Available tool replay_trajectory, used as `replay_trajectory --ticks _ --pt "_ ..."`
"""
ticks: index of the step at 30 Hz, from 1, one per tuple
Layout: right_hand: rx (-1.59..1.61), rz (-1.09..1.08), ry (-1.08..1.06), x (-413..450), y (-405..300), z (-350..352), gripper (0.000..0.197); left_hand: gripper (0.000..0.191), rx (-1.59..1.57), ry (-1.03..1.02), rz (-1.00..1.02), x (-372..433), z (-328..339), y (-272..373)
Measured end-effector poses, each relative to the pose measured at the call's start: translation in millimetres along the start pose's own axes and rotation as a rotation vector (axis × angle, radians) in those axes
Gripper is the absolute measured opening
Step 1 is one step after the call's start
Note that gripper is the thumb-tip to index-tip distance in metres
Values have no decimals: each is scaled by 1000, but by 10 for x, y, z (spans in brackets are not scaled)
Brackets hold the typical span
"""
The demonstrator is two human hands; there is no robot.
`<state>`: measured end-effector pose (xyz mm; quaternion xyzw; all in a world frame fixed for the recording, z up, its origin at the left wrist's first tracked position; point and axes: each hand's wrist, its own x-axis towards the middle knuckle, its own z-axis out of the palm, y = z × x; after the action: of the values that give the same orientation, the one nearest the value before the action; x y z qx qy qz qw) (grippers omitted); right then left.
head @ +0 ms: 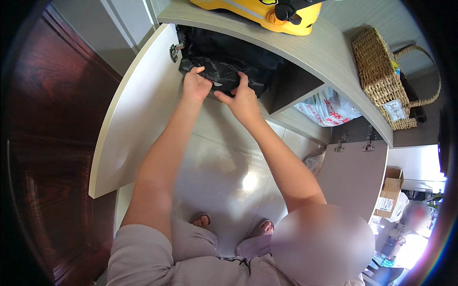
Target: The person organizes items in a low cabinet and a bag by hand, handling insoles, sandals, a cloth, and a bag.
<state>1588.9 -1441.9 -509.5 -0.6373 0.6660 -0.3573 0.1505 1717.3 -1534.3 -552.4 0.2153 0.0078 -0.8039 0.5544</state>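
Observation:
Both hands reach to the front of an open cabinet compartment, where a crinkled black plastic bag [222,68] lies. My left hand [196,84] is at the bag's left front edge, its fingers curled against the plastic. To its right, my right hand [242,93] has its thumb and fingers around the bag's front edge. A small pale spot shows on the bag between the hands. What the bag holds is hidden.
The white cabinet door [139,118] stands open at left, another door [350,175] at right. A white plastic bag with red print [329,109] fills the neighbouring compartment. On the cabinet top are a yellow plastic case [243,10] and a woven basket [379,75].

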Motion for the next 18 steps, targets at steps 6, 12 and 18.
replay_trajectory --ticks 6,12,18 --pt "2 -172 115 398 108 69 44 28 -168 -111 61 182 -33 -142" --pt "-239 -366 199 654 410 -14 37 51 330 418 5 -24 118 -103" --pt "-353 -558 168 618 709 1 33 82 162 263 37 -258 469 71"
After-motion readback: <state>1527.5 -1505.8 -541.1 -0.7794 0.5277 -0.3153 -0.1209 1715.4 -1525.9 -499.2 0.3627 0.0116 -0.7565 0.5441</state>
